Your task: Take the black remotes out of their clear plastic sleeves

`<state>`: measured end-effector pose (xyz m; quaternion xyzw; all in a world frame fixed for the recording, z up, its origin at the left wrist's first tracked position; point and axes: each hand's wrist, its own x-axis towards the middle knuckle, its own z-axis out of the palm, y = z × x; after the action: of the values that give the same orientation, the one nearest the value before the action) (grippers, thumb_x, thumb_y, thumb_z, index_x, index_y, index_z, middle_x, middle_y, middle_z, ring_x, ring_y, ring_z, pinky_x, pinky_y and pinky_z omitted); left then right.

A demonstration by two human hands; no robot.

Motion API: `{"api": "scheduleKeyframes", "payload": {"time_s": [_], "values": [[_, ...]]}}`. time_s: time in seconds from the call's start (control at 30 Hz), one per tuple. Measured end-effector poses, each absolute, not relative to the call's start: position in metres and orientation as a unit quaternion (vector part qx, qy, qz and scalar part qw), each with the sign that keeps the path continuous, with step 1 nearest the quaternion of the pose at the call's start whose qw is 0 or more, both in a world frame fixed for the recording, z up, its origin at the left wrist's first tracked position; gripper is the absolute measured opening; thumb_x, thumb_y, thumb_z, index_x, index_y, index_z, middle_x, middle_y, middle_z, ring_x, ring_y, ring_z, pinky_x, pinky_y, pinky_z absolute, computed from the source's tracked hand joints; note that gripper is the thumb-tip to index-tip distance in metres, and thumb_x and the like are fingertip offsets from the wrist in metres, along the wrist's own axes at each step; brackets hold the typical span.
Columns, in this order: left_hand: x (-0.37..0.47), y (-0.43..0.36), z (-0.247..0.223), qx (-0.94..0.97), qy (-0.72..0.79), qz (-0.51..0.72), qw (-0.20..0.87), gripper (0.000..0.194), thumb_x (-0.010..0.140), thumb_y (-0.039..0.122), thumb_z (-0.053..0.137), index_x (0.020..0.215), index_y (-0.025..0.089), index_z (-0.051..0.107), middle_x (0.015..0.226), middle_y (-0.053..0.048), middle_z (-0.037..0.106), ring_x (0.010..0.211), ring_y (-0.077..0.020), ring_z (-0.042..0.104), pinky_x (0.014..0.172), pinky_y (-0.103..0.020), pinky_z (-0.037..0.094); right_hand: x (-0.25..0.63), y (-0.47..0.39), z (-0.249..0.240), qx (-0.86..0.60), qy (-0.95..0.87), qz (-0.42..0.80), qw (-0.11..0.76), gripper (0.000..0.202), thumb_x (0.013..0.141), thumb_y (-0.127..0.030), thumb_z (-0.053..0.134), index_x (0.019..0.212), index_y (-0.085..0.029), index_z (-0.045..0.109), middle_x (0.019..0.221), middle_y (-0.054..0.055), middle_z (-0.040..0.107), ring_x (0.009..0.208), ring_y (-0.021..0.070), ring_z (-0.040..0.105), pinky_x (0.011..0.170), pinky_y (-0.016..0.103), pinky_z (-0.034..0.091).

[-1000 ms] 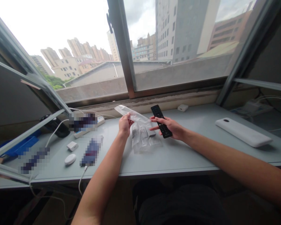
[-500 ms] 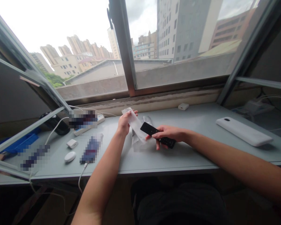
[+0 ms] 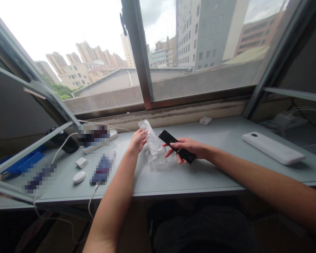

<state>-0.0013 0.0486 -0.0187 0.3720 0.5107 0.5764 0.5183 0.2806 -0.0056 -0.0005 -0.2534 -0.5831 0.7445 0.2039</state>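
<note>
My right hand (image 3: 183, 149) is closed around a black remote control (image 3: 186, 154), its buttons facing up and its far end pointing up and left. To the left, my left hand (image 3: 139, 140) pinches a translucent plastic sleeve (image 3: 150, 138) by its side. The sleeve looks wrinkled and slants down toward the remote. Beneath both hands, more clear plastic wrapping (image 3: 158, 165) lies on the grey desk (image 3: 216, 179). Whether the sleeve and that wrapping are separate pieces I cannot tell.
At right lies a long white device (image 3: 274, 147). A small white adapter (image 3: 205, 120) sits by the window. On the left are a power strip (image 3: 113, 134), a white charger (image 3: 81, 162), a round white object (image 3: 79, 177), a blurred phone-like item (image 3: 102, 170) on a cable, and a blue tray (image 3: 28, 160).
The plastic sleeve has turned and crumpled, and my left hand now grips it lower on its left side. The remote stays in my right hand, a touch farther from the sleeve.
</note>
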Motion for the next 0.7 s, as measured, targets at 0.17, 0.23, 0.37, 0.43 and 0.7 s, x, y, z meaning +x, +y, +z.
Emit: {"api": "scheduleKeyframes", "payload": {"time_s": [0.17,0.23,0.37,0.43,0.7], "values": [[-0.021,0.048,-0.022,0.448,0.671,0.514,0.291,0.065,0.086,0.026,0.074,0.149,0.019,0.061,0.121,-0.018,0.078,0.105,-0.0335,0.076,0.093,-0.042,0.056,0.281,0.0,0.001,-0.274,-0.53,0.76,0.257,0.058,0.113,-0.06,0.044,0.138,-0.013,0.068,0.09,0.013,0.081,0.049,0.0172,0.065,0.042,0.026,0.052],[-0.024,0.043,-0.02,0.491,0.708,0.469,0.194,0.069,0.089,0.026,0.074,0.155,0.015,0.057,0.131,-0.025,0.075,0.125,-0.0426,0.07,0.107,-0.048,0.05,0.281,0.003,0.001,-0.273,-0.497,0.78,0.265,0.068,0.115,-0.062,0.03,0.135,-0.011,0.069,0.083,0.012,0.077,0.048,0.0179,0.063,0.042,0.027,0.051],[-0.029,0.033,-0.015,0.527,0.753,0.38,0.102,0.069,0.096,0.031,0.071,0.161,0.015,0.053,0.134,-0.03,0.073,0.131,-0.0482,0.067,0.11,-0.052,0.045,0.282,0.007,-0.001,-0.269,-0.424,0.81,0.303,0.058,0.114,-0.057,0.037,0.121,-0.011,0.071,0.07,0.005,0.063,0.049,0.0155,0.054,0.044,0.025,0.049],[-0.032,0.03,-0.014,0.539,0.774,0.323,0.075,0.07,0.098,0.034,0.069,0.163,0.016,0.051,0.133,-0.03,0.073,0.128,-0.0476,0.069,0.107,-0.051,0.047,0.282,0.009,-0.001,-0.271,-0.391,0.814,0.333,0.048,0.113,-0.056,0.047,0.112,-0.014,0.07,0.067,0.001,0.057,0.049,0.0141,0.05,0.043,0.023,0.047],[-0.038,0.024,-0.015,0.58,0.792,0.188,-0.019,0.06,0.101,0.03,0.062,0.158,0.017,0.054,0.154,-0.028,0.057,0.138,-0.0454,0.058,0.106,-0.049,0.049,0.284,0.016,0.005,-0.369,-0.323,0.762,0.423,0.024,0.112,-0.037,0.057,0.116,-0.016,0.067,0.103,0.014,0.08,0.072,0.0186,0.071,0.057,0.026,0.062]]}}
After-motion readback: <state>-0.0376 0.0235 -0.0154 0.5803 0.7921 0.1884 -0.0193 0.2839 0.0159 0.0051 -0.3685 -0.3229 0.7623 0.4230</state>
